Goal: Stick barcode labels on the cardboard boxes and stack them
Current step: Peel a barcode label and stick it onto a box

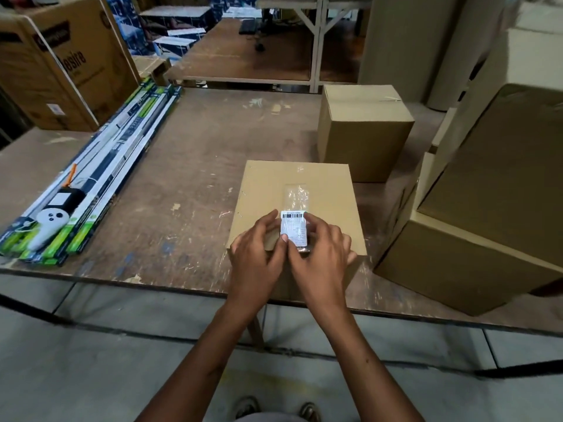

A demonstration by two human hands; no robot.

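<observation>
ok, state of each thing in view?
label: on near box top, pinched by both hands
near box: closed, taped
far box: closed, no label visible
left hand: pinching label
right hand: pinching label
right stack: top box tilted

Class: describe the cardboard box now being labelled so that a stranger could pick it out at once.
Start at the worn wooden table. At its near edge stands the cardboard box, under the left hand and right hand. Unlike the plain box behind it, it carries a white barcode label and clear tape.
</observation>
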